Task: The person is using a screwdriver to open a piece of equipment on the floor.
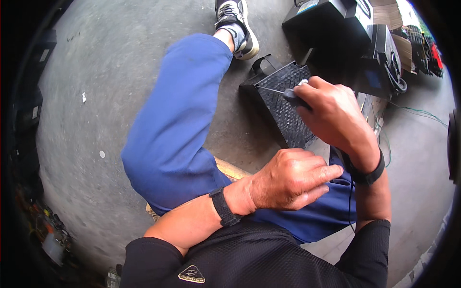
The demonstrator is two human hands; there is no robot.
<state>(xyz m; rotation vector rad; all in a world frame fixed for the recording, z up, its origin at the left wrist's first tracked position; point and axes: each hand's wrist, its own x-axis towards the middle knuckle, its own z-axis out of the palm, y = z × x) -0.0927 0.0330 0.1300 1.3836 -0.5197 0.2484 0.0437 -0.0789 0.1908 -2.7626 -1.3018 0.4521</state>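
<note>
My right hand (331, 108) is closed around the dark handle of a screwdriver (294, 98). Its thin metal shaft points left, and the tip is at the near-left corner of a black plastic case (283, 113) with a ribbed, textured face. A small white bit shows at the fingers of this hand; what it is I cannot make out. The case lies tilted on the floor, with a black handle loop (262, 63) at its far end. My left hand (295, 180) hovers over my lap, fingers curled and the index finger reaching right. Its palm is hidden.
Larger black boxes (331, 21) stand at the far right, one with a coiled cable (397, 82). Thin green wires (420, 113) trail over the floor (86, 129). My blue-trousered leg (177, 115) stretches out left of the case. More dark boxes (36, 105) line the left edge.
</note>
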